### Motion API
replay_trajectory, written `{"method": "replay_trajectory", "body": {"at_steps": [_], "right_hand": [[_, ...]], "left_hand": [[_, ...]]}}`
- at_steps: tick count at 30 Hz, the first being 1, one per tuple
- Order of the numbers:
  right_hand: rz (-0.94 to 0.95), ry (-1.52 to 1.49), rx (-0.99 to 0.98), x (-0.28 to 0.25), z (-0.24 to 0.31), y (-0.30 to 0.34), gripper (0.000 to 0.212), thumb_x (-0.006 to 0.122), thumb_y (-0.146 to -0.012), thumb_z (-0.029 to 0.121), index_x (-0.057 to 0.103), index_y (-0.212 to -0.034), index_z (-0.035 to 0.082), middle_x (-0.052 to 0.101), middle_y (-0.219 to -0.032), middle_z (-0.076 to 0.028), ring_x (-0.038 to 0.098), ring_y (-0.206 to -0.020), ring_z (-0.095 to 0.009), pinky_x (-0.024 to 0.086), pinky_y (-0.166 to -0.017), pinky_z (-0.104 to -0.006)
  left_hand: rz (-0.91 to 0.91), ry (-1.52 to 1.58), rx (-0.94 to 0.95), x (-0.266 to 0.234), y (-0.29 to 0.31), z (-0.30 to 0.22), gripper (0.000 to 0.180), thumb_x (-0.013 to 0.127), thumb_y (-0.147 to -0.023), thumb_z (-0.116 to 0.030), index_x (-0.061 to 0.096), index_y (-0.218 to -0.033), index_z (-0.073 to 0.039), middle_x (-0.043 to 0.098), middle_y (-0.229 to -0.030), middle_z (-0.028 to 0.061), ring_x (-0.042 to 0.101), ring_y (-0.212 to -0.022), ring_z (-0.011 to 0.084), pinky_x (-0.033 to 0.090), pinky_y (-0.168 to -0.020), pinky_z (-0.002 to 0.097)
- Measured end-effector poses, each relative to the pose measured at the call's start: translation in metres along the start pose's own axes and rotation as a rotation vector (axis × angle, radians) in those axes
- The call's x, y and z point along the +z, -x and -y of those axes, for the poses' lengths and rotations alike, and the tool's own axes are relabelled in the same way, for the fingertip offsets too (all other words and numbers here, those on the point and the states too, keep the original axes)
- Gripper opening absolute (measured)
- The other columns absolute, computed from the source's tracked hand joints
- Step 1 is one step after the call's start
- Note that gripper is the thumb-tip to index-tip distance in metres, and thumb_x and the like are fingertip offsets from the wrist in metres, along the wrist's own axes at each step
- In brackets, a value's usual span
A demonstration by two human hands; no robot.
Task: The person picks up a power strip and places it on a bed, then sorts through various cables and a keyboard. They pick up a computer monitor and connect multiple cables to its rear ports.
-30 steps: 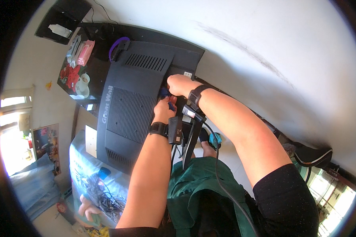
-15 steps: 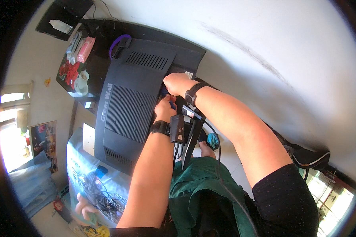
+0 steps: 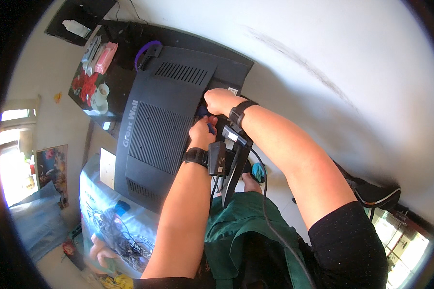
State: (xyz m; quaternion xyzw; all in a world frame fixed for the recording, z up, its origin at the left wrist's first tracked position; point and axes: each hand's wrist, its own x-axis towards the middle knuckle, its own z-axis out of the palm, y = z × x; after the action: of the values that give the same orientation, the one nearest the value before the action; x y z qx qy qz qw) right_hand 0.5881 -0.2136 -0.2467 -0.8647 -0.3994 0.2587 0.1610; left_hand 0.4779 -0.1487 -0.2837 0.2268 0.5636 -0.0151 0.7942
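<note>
A black monitor (image 3: 154, 139) shows its ribbed back with vent slots. Both of my hands are at its right-hand edge, by the stand. My left hand (image 3: 202, 130) is closed, its fingertips pinching a small blue piece (image 3: 211, 128) whose kind I cannot make out. Just above it, my right hand (image 3: 222, 101) is curled into a fist against the same edge; whatever it grips is hidden behind the fingers. Close to my left wrist is a black boxy device (image 3: 217, 159) with wires. A small grey-and-black device (image 3: 234, 136) with a cable sits below my right wrist.
A dark table (image 3: 123, 67) carries pink tissue packs (image 3: 105, 58) and a white cup (image 3: 100, 98). Tangled cables (image 3: 125, 236) lie on a pale blue cover at lower left. A black cable (image 3: 270, 216) runs past my green apron. The white wall stands at right.
My right hand has shifted slightly to the right along the monitor's edge. My left hand stays almost in place, still pinching the blue piece.
</note>
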Motion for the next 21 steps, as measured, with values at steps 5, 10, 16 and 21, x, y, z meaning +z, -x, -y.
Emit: {"method": "replay_trajectory", "body": {"at_steps": [5,10,16,21], "right_hand": [[-0.078,-0.022,0.004,0.001,0.000,0.001,0.014,0.053,-0.064,0.007,0.062,-0.070,-0.001,0.059,-0.074,-0.021,0.059,-0.074,-0.036,0.047,-0.063,-0.0407],[-0.051,-0.077,0.034,0.006,-0.003,-0.003,0.015,0.053,-0.064,0.007,0.063,-0.071,-0.002,0.059,-0.076,-0.022,0.059,-0.076,-0.035,0.047,-0.065,-0.0402],[0.079,-0.053,0.089,-0.009,0.006,0.001,0.018,0.051,-0.063,0.005,0.063,-0.074,-0.004,0.059,-0.080,-0.024,0.059,-0.078,-0.036,0.047,-0.067,-0.0395],[0.087,-0.044,0.088,-0.007,0.005,0.001,0.020,0.052,-0.061,0.005,0.063,-0.075,-0.004,0.059,-0.080,-0.024,0.059,-0.078,-0.036,0.047,-0.067,-0.0400]], "left_hand": [[-0.062,0.019,0.017,0.001,-0.004,0.002,0.009,0.054,-0.082,-0.008,0.052,-0.089,-0.003,0.060,-0.077,0.0076,0.058,-0.062,0.0177,0.038,-0.047,0.0263],[-0.083,0.013,0.030,0.007,0.002,0.002,0.010,0.054,-0.082,-0.008,0.052,-0.090,-0.002,0.060,-0.077,0.0074,0.058,-0.065,0.0183,0.039,-0.049,0.0271],[-0.039,-0.006,-0.012,0.003,0.008,-0.001,0.011,0.049,-0.085,-0.011,0.051,-0.092,-0.002,0.060,-0.080,0.0084,0.058,-0.068,0.0189,0.039,-0.050,0.0274],[-0.052,-0.061,-0.019,0.004,0.007,-0.002,0.011,0.046,-0.086,-0.012,0.050,-0.091,-0.002,0.059,-0.080,0.0085,0.058,-0.069,0.0190,0.039,-0.051,0.0281]]}}
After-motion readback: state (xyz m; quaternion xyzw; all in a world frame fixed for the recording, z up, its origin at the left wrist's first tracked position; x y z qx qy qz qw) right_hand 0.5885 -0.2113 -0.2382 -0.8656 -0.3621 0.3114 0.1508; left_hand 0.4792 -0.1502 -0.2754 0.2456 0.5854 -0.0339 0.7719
